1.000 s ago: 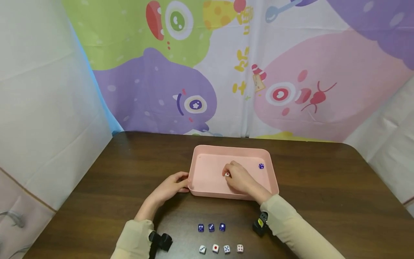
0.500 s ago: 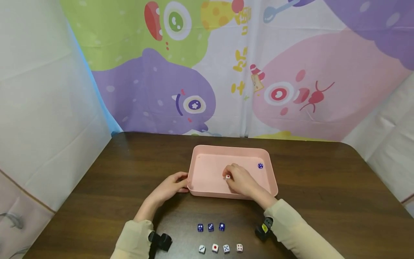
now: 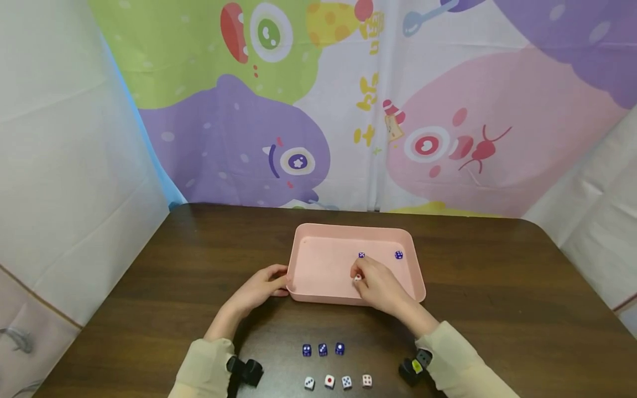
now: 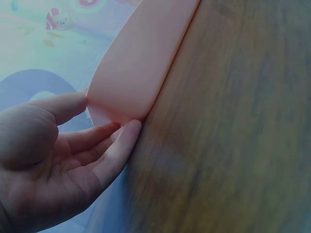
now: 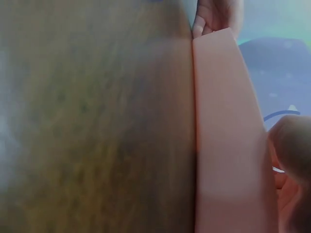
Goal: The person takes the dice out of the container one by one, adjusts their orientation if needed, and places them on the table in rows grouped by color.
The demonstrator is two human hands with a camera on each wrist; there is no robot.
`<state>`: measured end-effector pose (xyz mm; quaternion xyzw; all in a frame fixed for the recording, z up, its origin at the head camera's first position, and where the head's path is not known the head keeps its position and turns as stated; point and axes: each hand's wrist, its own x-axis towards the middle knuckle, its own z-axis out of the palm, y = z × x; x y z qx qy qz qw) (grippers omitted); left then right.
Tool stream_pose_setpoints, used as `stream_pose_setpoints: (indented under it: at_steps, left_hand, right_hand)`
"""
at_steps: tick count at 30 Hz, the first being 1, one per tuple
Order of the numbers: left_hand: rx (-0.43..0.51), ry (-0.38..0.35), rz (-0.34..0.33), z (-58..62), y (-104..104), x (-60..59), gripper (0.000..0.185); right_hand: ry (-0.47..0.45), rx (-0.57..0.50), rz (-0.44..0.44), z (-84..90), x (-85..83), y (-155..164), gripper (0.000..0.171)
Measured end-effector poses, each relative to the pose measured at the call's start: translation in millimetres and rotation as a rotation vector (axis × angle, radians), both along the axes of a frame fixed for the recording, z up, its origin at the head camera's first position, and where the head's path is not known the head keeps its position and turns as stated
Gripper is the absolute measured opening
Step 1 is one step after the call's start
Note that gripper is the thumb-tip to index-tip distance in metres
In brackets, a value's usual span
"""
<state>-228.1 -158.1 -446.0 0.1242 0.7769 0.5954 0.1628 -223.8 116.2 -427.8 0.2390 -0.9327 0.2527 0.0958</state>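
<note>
Over the near edge of the shallow pink plastic tray (image 3: 318, 273), the right hand (image 3: 380, 287) curls its fingers round a small white die (image 3: 357, 278), which sits pinched at the fingertips on the hand's left side, just above the tray floor near the near wall. From the right wrist view the die itself seems hidden behind the tray's wall (image 5: 228, 131), so the pinch is read from the head view alone.

At the tray's near left corner, the left hand (image 3: 261, 287) holds the rim, thumb on top and fingers against the outer wall; the left wrist view shows the thumb (image 4: 63, 104) and fingertips pressed on the corner of the tray (image 4: 131, 77).

Inside the tray lie two small blue dice: one blue die (image 3: 361, 255) just beyond the right hand's knuckles, the other blue die (image 3: 398, 255) further right near the far right corner, apart from each other.

On the dark brown wooden table (image 3: 497, 287), near the person, three blue dice (image 3: 323, 349) stand in a row, and four white dice (image 3: 338, 381) stand in a second row nearer still. Both rows lie between the two cream sleeves, well apart from the tray.
</note>
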Motion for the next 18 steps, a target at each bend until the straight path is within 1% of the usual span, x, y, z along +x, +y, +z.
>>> stream_pose_setpoints:
  at_steps: [5, 10, 13, 18]
  left_hand:
    - [0.002, -0.001, 0.000, 0.7, 0.4, 0.6, 0.044]
    - [0.002, -0.005, 0.004, 0.6, 0.6, 0.5, 0.044]
    - [0.002, -0.006, 0.003, 0.3, 0.5, 0.6, 0.044]
    - [0.005, 0.001, -0.009, -0.2, -0.6, 0.1, 0.043]
  right_hand:
    - [0.003, -0.020, 0.004, 3.8, 9.9, 4.2, 0.014]
    - [0.031, -0.002, 0.015, 6.6, 18.2, 10.0, 0.019]
    - [0.065, -0.003, 0.023, 8.5, 21.6, 13.6, 0.021]
    - [0.139, 0.001, 0.062, 13.1, 29.0, 19.3, 0.022]
